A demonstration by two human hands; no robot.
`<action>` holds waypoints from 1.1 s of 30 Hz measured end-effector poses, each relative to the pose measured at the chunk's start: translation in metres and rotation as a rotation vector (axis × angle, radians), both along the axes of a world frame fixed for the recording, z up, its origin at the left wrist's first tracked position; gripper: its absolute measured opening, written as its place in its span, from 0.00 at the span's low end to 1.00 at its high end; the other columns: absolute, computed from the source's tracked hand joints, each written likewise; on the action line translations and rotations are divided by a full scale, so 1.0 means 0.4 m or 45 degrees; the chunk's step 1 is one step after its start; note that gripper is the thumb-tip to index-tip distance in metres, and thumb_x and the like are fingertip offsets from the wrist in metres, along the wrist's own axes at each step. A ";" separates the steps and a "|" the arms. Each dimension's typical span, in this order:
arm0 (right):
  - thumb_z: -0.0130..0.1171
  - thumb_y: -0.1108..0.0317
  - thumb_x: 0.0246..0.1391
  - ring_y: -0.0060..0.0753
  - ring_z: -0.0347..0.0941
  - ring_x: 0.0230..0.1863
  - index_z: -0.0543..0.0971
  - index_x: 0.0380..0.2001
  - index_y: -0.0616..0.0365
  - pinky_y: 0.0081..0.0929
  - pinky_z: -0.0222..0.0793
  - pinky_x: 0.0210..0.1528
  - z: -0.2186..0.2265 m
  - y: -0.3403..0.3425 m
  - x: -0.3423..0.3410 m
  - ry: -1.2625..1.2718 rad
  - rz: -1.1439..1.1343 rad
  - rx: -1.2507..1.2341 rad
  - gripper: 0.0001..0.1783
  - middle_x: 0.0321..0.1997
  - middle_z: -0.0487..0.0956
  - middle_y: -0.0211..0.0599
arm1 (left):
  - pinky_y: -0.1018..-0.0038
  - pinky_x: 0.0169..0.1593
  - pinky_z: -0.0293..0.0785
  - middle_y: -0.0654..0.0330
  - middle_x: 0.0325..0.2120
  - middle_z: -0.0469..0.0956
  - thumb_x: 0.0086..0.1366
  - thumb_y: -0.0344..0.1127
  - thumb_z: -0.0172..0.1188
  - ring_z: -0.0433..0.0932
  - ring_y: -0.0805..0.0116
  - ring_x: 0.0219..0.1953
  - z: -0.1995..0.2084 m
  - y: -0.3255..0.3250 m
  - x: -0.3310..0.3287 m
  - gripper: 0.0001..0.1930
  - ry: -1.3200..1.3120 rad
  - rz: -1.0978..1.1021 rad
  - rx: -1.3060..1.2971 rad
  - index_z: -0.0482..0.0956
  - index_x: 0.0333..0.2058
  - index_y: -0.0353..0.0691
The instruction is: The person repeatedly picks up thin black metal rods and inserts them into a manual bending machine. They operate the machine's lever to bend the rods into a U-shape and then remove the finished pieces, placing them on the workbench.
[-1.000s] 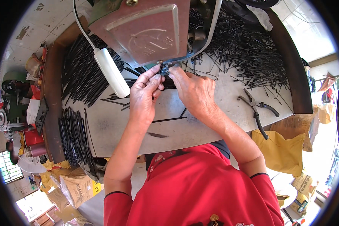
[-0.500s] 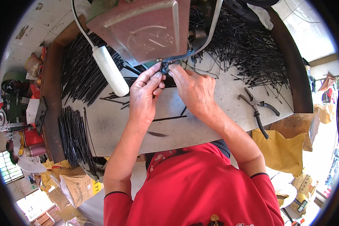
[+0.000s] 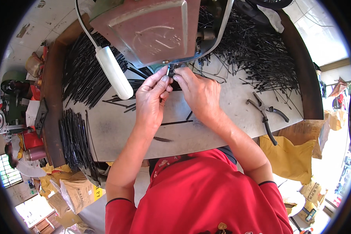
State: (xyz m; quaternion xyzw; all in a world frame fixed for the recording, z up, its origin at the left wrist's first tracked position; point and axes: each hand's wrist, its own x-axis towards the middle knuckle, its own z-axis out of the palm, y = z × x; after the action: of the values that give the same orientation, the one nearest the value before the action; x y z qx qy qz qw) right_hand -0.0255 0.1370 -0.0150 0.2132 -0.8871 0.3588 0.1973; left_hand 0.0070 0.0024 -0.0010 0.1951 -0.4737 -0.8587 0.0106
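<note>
Below the pinkish-brown head of a machine point(image 3: 150, 33), my two hands meet at its lower tip. My left hand point(image 3: 150, 97) is closed in a pinch around a thin black rod point(image 3: 161, 100), whose lower end shows under the fingers. Close beside it, my right hand point(image 3: 202, 91) has its thumb and fingertips pressed together at a small dark part under the machine. What those fingertips grip is hidden. Flat on the metal tabletop point(image 3: 230, 130) in front of the hands lies a single black rod point(image 3: 177, 122).
A white lamp point(image 3: 114, 74) hangs left of my left hand. Piles of black rods point(image 3: 84, 74) lie at left, with a bundle point(image 3: 74, 136) nearer me. Tangled bent rods point(image 3: 257, 50) cover the right back. Dark-handled pliers point(image 3: 266, 111) lie at right. Raised brown edges point(image 3: 306, 74) border the table.
Both hands stay at the machine tip with only slight shifts. A bright glint now shows between the left fingertips, and my right fingers have moved slightly left.
</note>
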 end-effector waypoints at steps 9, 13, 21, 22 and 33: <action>0.57 0.62 0.53 0.46 0.74 0.17 0.73 0.34 0.50 0.39 0.66 0.18 -0.005 -0.008 -0.005 -0.076 -0.005 -0.049 0.07 0.18 0.77 0.37 | 0.87 0.29 0.64 0.62 0.31 0.77 0.62 0.25 0.57 0.70 0.81 0.28 0.010 -0.005 -0.008 0.15 -0.019 -0.013 0.003 0.75 0.49 0.33; 0.57 0.62 0.54 0.47 0.74 0.17 0.73 0.34 0.49 0.40 0.67 0.18 -0.010 -0.007 -0.002 -0.082 0.008 -0.040 0.07 0.17 0.77 0.38 | 0.86 0.29 0.63 0.59 0.32 0.78 0.62 0.26 0.58 0.71 0.80 0.28 -0.003 -0.029 -0.011 0.16 0.015 -0.099 -0.115 0.74 0.50 0.32; 0.56 0.62 0.54 0.46 0.74 0.18 0.73 0.33 0.50 0.40 0.67 0.18 -0.019 -0.010 0.011 -0.084 -0.001 -0.064 0.06 0.19 0.78 0.38 | 0.86 0.28 0.63 0.59 0.31 0.78 0.62 0.27 0.58 0.71 0.80 0.28 -0.002 -0.016 0.006 0.15 0.005 -0.043 -0.046 0.75 0.48 0.31; 0.56 0.62 0.54 0.46 0.75 0.18 0.73 0.33 0.50 0.40 0.67 0.18 -0.014 -0.010 0.007 -0.054 0.005 -0.089 0.06 0.19 0.78 0.38 | 0.86 0.28 0.63 0.60 0.31 0.78 0.62 0.27 0.58 0.71 0.80 0.28 -0.002 -0.017 0.003 0.15 0.021 -0.043 -0.077 0.75 0.49 0.31; 0.56 0.63 0.54 0.45 0.75 0.19 0.73 0.33 0.50 0.40 0.67 0.19 -0.014 -0.018 0.009 -0.112 -0.012 -0.086 0.06 0.19 0.78 0.36 | 0.87 0.30 0.63 0.62 0.31 0.78 0.63 0.27 0.57 0.70 0.81 0.28 -0.004 -0.012 0.004 0.15 0.001 -0.036 -0.030 0.75 0.49 0.33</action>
State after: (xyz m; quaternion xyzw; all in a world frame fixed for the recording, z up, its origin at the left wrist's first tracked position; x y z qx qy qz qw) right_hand -0.0218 0.1298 -0.0207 0.1861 -0.8833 0.3966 0.1671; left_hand 0.0087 -0.0022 -0.0025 0.1878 -0.4866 -0.8532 0.0010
